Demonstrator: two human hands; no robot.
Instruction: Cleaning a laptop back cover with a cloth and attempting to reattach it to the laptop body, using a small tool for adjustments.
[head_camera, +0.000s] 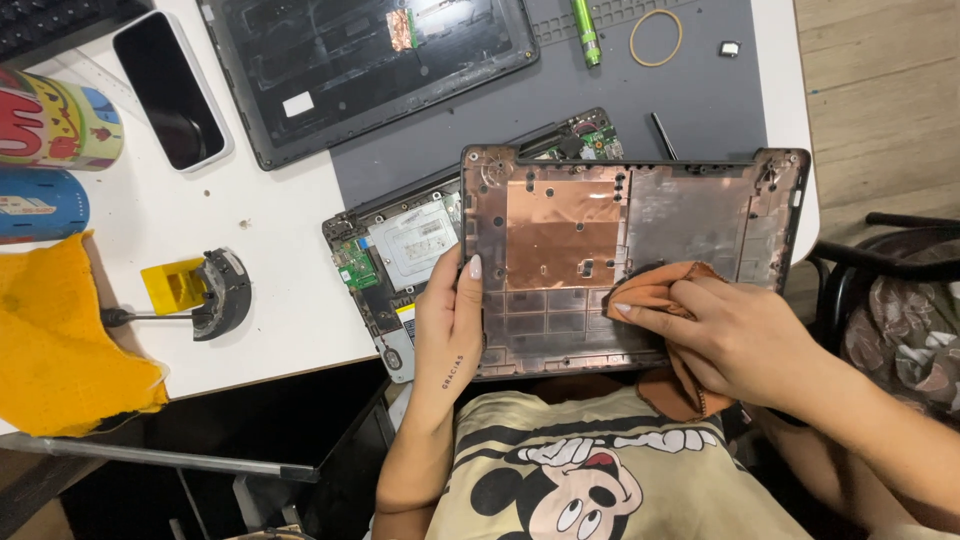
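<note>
I hold a laptop casing panel (600, 230) with its inner side up, showing copper and silver foil, tilted over the table edge toward my lap. My left hand (448, 320) grips its left edge, thumb on the inner face. My right hand (725, 335) presses an orange cloth (650, 290) onto the lower middle of the panel. Under the panel lies an opened laptop base (400, 250) with a green board and a silver drive showing.
A grey work mat (700, 100) carries another dark laptop panel (370, 60), a green pen-like tool (585, 30) and a rubber band (655, 38). At left lie a phone (170, 88), two cans (50, 160), a yellow cloth (60, 340) and a yellow-and-black tool (200, 292). A chair (890, 290) stands at right.
</note>
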